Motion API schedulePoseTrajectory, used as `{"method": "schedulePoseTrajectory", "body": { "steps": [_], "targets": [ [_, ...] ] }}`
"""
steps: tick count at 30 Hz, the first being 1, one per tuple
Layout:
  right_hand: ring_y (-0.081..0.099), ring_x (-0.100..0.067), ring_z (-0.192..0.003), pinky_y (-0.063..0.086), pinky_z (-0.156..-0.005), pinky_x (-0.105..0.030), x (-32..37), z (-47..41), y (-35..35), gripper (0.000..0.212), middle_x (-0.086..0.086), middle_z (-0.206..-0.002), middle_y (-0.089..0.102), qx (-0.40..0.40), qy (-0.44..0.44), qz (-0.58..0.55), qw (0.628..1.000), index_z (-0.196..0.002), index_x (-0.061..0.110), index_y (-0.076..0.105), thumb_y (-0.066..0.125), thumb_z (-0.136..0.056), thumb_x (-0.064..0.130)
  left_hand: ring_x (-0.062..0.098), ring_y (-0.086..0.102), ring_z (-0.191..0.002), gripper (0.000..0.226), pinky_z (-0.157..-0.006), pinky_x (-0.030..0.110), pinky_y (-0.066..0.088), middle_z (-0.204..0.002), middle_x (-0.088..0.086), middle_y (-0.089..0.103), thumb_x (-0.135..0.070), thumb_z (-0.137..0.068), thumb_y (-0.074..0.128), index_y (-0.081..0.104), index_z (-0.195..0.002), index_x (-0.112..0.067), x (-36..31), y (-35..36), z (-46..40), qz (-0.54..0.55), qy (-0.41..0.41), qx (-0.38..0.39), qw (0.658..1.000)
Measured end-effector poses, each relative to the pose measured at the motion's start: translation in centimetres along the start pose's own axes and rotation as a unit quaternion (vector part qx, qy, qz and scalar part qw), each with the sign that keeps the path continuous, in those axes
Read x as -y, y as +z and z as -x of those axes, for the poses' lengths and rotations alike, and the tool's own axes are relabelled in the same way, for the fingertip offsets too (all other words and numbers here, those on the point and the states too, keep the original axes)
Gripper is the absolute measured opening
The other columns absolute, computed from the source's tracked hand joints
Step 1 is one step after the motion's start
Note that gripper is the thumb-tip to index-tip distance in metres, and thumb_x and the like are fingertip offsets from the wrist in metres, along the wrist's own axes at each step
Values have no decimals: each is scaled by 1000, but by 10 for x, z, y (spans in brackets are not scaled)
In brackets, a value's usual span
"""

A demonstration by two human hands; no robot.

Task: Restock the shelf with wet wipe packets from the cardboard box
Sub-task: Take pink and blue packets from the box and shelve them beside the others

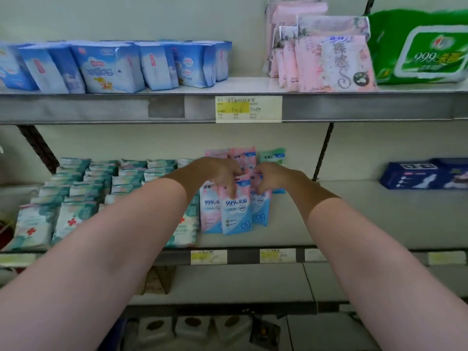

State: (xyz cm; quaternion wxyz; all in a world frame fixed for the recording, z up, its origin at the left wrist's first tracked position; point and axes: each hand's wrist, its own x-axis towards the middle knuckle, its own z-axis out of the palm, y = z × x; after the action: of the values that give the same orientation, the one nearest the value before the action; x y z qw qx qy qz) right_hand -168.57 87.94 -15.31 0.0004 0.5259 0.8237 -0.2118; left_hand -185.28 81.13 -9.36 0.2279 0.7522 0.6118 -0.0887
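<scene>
Both forearms reach in over the middle shelf (379,214), and they hide a good deal: the left arm covers the near right end of the teal-and-white packs (76,198), and the cardboard box is nowhere in sight. The left hand (215,173) and right hand (276,178) meet over a cluster of pink-and-blue wet wipe packets (236,214) standing upright near the middle of the shelf, a little back from its front edge. The left fingers (231,191) curl down onto the top of the front packet, one finger lying against its glossy face; the right fingers (259,173) are bunched together at the top edges of the packets behind. How firmly either hand pinches is hard to tell, since the knuckles hide the fingertips.

The packets are flat, soft plastic pouches with crimped tops. Behind them one green packet (274,157) peeks out, mostly hidden. A dark blue pack (425,174) lies flat at the shelf's right end, cut off by the frame. Paper price labels (209,257) sit along the metal front edge, their print too blurred to read. On the upper shelf (101,107), blue packs (111,68), pink packs (316,54) and a big green pack (425,49) are blurred.
</scene>
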Motion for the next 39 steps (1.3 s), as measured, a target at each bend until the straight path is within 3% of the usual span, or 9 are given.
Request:
{"method": "schedulePoseTrajectory", "body": {
  "steps": [3, 6, 11, 14, 18, 25, 28, 34, 39],
  "targets": [
    [63, -23, -99, 54, -88, -45, -5, -11, -1, 68, 5, -110, 65, -33, -26, -19, 999, -126, 34, 58, 83, -63, 27, 17, 58, -69, 29, -61, 29, 48, -85, 3, 60, -22, -74, 84, 56, -81, -18, 2, 1, -12, -15, -4, -1, 1000],
    [62, -24, -105, 53, -94, -44, -1, -21, 1, 70, 3, -126, 61, -66, -76, -48, 994, -139, 48, 46, 75, -77, 32, 17, 60, -70, 29, -60, 27, 47, -80, -1, 62, -22, -73, 84, 55, -76, -24, 1, 2, -20, -17, -12, -4, 1000],
    [64, -27, -96, 54, -85, -35, 6, -38, 2, 36, -7, -110, 65, -165, -80, 51, 982, -122, 27, 66, 71, -86, 29, 18, 62, -83, 27, -71, 29, 52, -89, -3, 64, -26, -73, 84, 60, -85, -26, 2, -1, -24, -8, -14, -11, 1000],
    [54, -28, -113, 47, -95, -41, 11, -43, 4, 33, -9, -123, 61, -207, -103, 24, 973, -126, 21, 63, 63, -93, 26, 18, 66, -85, 40, -77, 34, 57, -94, -3, 68, -30, -69, 85, 66, -103, -20, 4, 0, -26, 4, -15, -22, 1000],
    [46, -28, -121, 43, -98, -39, 13, -49, 7, 38, -12, -127, 50, -237, -113, 3, 965, -133, 17, 53, 60, -96, 21, 14, 51, -60, 34, -53, 25, 42, -70, -2, 56, -26, -70, 85, 62, -86, -7, 2, 4, -27, -1, -3, -45, 999],
    [50, -27, -112, 47, -91, -36, -1, -43, -2, 40, -13, -122, 48, -275, -73, -29, 958, -124, 10, 50, 65, -87, 4, 15, 46, -61, 35, -59, 28, 38, -64, -4, 48, -19, -70, 85, 50, -64, -18, -8, 8, -36, 1, 23, -66, 998],
    [53, -26, -108, 48, -90, -37, -8, -34, -7, 32, -11, -120, 50, -264, -70, -26, 962, -120, 12, 51, 63, -90, 10, 18, 58, -77, 26, -70, 33, 48, -79, -3, 61, -15, -69, 85, 61, -79, -18, -13, 9, -42, -3, 34, -88, 996],
    [55, -29, -109, 51, -88, -39, -37, -22, -9, 40, -10, -121, 51, -225, -37, -4, 974, -119, 13, 52, 69, -84, 8, 24, 59, -104, 49, -83, 29, 47, -118, 8, 62, -6, -78, 77, 60, -125, -5, -19, 12, -59, -34, 9, -149, 988],
    [50, -31, -116, 49, -95, -44, -53, -16, -4, 44, -13, -125, 52, -188, -8, 14, 982, -123, 10, 52, 72, -83, 10, 23, 63, -93, 37, -75, 27, 51, -115, 12, 66, 2, -88, 60, 60, -124, -7, -13, 16, -68, -50, -41, -187, 980]
  ]
}}
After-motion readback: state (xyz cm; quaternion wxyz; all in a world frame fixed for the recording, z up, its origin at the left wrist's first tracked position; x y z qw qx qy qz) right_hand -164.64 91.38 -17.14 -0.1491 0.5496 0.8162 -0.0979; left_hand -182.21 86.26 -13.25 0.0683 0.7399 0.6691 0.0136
